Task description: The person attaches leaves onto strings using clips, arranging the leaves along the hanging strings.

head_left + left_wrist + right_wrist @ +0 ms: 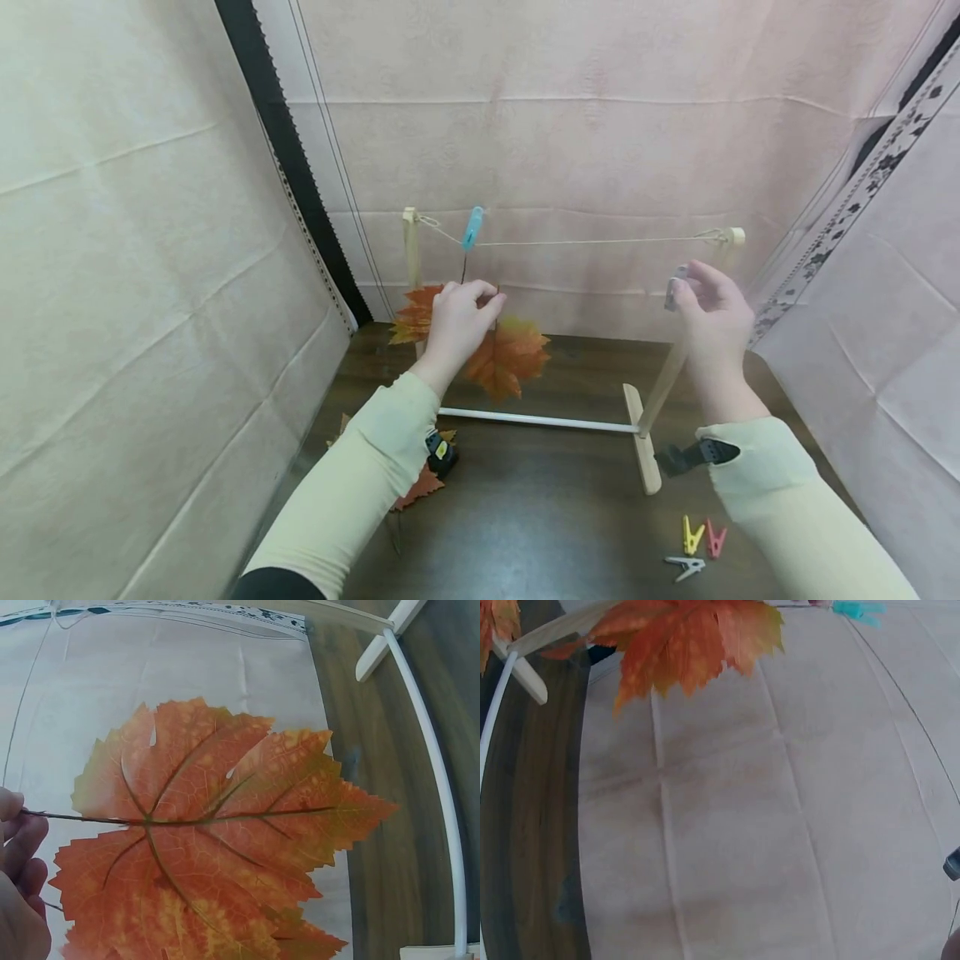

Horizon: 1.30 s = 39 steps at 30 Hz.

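Observation:
My left hand (pixel 467 315) pinches the thin dark stem of an orange maple leaf (pixel 508 360) between thumb and fingertips. In the left wrist view this leaf (pixel 202 825) spreads wide, its stem running to the fingers (pixel 22 847). Behind the hand, a second orange leaf (pixel 417 317) hangs by its stem from a blue clothespin (pixel 472 227) clipped on the string (pixel 585 242). My right hand (pixel 712 304), near the right post, holds a grey clothespin (pixel 673 290) between thumb and fingers. Only the clothespin's tip (pixel 952 865) shows at the right wrist view's edge.
The string runs between two wooden posts (pixel 663 387), joined low by a white rod (pixel 536 420). Yellow (pixel 692 535), red (pixel 716 539) and grey (pixel 686 567) clothespins lie at the front right of the table. More leaves (pixel 420 490) lie partly hidden under the left forearm.

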Available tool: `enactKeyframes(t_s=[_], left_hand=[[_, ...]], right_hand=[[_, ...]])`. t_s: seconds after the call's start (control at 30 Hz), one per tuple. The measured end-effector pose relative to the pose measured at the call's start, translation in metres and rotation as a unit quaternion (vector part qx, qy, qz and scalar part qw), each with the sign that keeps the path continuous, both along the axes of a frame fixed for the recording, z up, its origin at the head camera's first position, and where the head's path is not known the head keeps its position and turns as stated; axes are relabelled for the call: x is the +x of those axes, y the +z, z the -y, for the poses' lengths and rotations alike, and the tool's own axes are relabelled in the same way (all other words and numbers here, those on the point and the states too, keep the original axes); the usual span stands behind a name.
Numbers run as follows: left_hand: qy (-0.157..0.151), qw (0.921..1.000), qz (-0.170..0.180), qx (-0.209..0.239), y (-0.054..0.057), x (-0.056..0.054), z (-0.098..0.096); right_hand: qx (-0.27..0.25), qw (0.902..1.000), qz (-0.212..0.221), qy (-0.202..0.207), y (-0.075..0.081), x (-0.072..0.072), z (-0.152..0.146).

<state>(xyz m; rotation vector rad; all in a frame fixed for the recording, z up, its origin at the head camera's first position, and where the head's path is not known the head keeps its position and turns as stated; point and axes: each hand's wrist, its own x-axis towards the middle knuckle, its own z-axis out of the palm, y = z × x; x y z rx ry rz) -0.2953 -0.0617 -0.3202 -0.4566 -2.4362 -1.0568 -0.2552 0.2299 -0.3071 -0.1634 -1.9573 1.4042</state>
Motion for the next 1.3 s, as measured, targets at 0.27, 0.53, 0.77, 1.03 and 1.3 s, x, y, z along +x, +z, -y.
enactKeyframes(t_s=[0.27, 0.53, 0.77, 1.03, 1.3], left_hand=[[0.007, 0.9999, 0.014, 0.001, 0.005, -0.005, -0.01], [0.024, 0.9996, 0.01, 0.008, 0.005, -0.012, -0.019], [0.03, 0.9994, 0.005, 0.015, 0.001, -0.019, -0.02], [0.028, 0.9995, -0.001, 0.011, 0.003, -0.022, -0.024], [0.024, 0.9995, -0.014, 0.012, 0.004, -0.024, -0.031]], right_hand=[[0.006, 0.9995, -0.008, 0.029, 0.01, -0.012, 0.017], [0.047, 0.9968, 0.009, 0.064, 0.022, -0.018, 0.033], [0.054, 0.9938, -0.001, 0.097, 0.035, -0.028, 0.051], [0.007, 0.9852, -0.012, 0.171, 0.054, -0.041, 0.079], [0.04, 0.9778, 0.005, 0.206, 0.064, -0.054, 0.104]])
